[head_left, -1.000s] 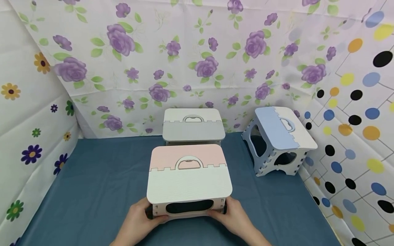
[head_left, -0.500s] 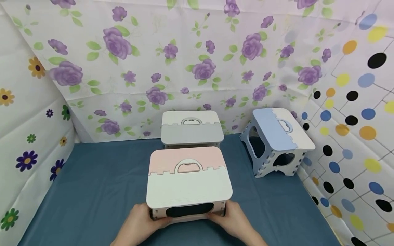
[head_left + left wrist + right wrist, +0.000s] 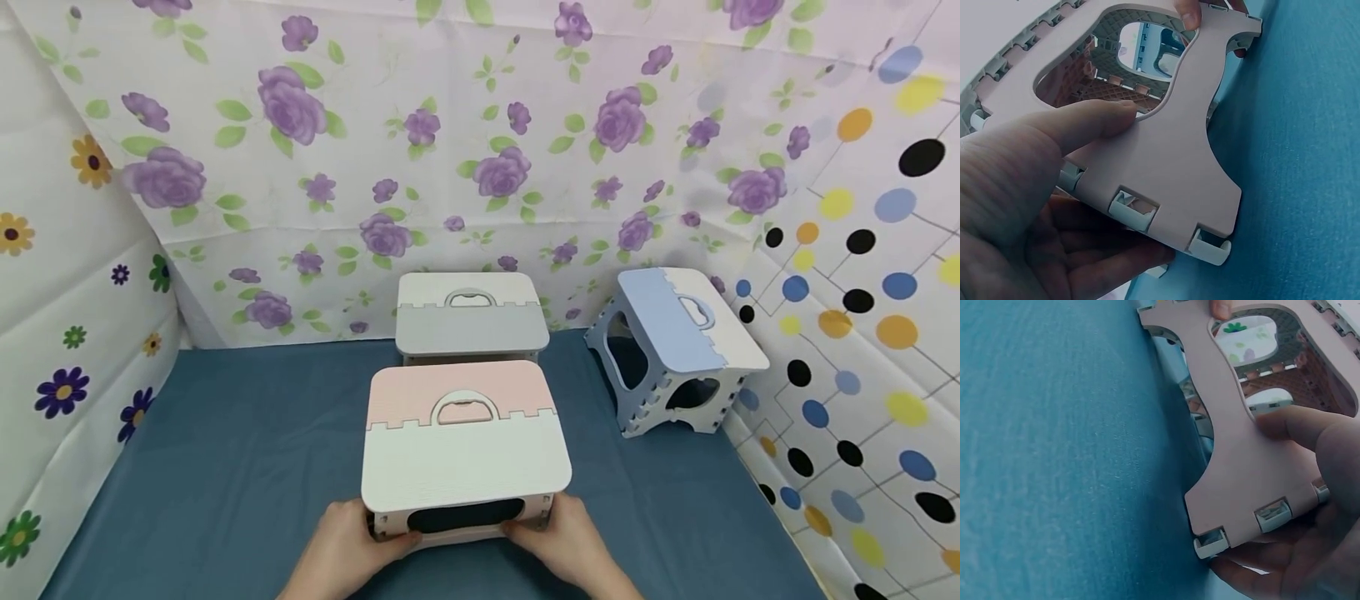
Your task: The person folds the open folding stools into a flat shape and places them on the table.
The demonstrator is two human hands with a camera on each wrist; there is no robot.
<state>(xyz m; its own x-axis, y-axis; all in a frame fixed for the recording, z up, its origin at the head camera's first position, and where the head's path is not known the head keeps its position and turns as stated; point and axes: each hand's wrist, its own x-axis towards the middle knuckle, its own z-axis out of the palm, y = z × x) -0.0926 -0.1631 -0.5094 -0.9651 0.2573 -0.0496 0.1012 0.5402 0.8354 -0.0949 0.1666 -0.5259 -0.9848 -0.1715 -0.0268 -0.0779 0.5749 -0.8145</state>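
A pink and white folding step stool (image 3: 465, 458) stands unfolded at the near middle of the head view, its top level and its handle lying flat. My left hand (image 3: 347, 546) grips its near left leg, the thumb on the pink front panel (image 3: 1160, 162) and the fingers round the side. On the near right leg my right hand (image 3: 562, 542) holds in the same way, thumb on the panel near the oval opening, as the right wrist view shows with the hand (image 3: 1310, 506) at the corner. The fingers behind the legs are partly hidden.
Right behind it stands a grey and white folding stool (image 3: 472, 325). A blue and white one (image 3: 667, 321) stands at the right, turned at an angle. Blue cloth (image 3: 247, 450) covers the table. Patterned sheets (image 3: 450, 192) hang at the back and both sides.
The whole view shifts slightly as the head moves. Both hands keep their hold on the pink and white stool, which stays in nearly the same place.
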